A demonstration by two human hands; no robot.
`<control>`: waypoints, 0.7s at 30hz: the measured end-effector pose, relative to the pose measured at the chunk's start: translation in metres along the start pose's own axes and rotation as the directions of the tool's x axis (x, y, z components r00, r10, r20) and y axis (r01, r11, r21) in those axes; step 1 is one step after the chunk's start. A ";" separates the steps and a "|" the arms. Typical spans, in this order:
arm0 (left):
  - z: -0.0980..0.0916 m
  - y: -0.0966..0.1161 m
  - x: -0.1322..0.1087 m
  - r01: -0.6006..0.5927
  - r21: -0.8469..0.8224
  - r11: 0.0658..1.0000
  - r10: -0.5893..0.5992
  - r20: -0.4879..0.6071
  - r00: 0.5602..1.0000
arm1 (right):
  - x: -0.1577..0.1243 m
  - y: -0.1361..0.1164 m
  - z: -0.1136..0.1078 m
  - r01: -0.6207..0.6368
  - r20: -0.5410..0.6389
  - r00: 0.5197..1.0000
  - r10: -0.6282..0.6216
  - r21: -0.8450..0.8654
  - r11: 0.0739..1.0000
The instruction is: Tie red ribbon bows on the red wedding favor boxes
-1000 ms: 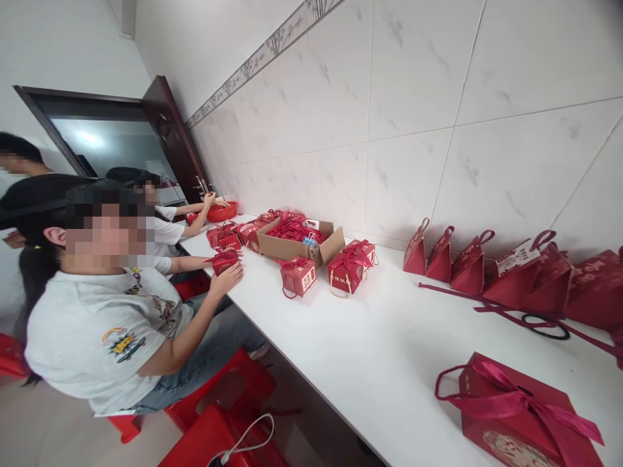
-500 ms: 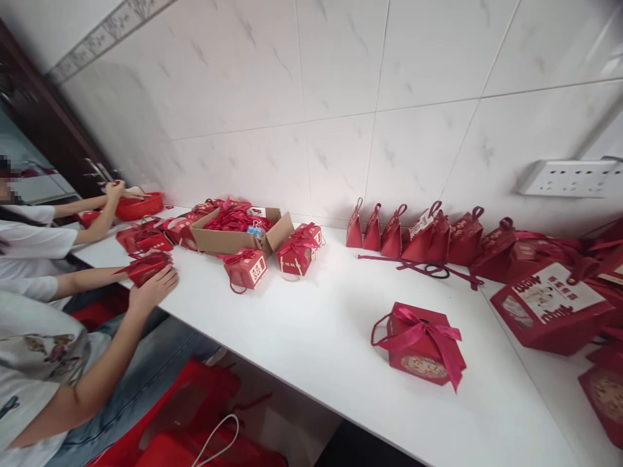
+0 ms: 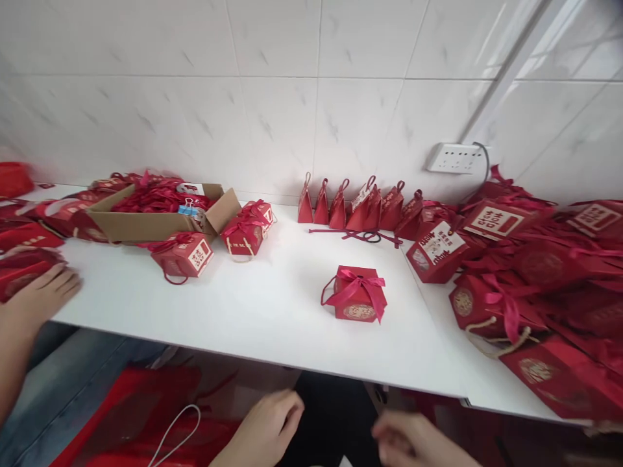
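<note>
My left hand (image 3: 275, 421) is at the bottom, below the table's front edge, with its fingers curled in and nothing visible in them. Lower right is my right hand (image 3: 413, 438), blurred, its fingers loosely bent and apart, with nothing seen in it. Neither hand touches the table. Beyond them, nearest to both, a red gift box (image 3: 357, 301) with a pink ribbon bow and a cord handle stands on the white table (image 3: 272, 311). Left of it sit a red box with a pale label (image 3: 182, 256) and another red ribboned box (image 3: 243, 233).
A cardboard box (image 3: 141, 227) of red ribbons stands at the back left. Several pointed red boxes (image 3: 335, 211) line the wall, with loose ribbon (image 3: 341, 232) before them. Red boxes (image 3: 545, 266) are heaped at right. A co-worker's hand (image 3: 48, 292) rests on a red box at left.
The view has swung right and levelled, bringing the heap of boxes at right into fuller view. Both my hands have come into the picture from below. The co-worker is now mostly out of frame.
</note>
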State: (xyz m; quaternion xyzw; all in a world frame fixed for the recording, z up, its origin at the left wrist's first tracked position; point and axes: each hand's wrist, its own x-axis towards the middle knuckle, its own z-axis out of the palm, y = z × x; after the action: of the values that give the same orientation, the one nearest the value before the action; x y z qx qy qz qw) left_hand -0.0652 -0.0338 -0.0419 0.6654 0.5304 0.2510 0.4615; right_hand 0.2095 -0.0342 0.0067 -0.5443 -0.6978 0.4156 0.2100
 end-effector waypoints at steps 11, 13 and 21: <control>-0.013 0.075 0.115 -0.317 -0.054 0.947 0.268 -0.415 0.869 | 0.118 0.000 -0.039 0.089 -0.624 0.781 0.018 0.140 0.986; -0.021 0.080 0.135 -0.207 -0.114 0.972 0.132 -0.462 0.877 | 0.129 0.005 -0.044 0.033 -0.579 0.809 0.097 0.210 0.977; -0.023 0.090 0.189 -0.001 -0.157 0.988 -0.040 -0.257 0.966 | 0.153 0.010 -0.050 0.014 -0.430 0.888 0.163 0.378 0.926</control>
State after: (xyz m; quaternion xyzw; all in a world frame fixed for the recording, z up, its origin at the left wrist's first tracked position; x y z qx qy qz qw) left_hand 0.0173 0.1509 0.0184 0.5837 0.5714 0.3719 0.4410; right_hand 0.2037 0.1267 0.0024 -0.6034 -0.5162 0.4088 0.4497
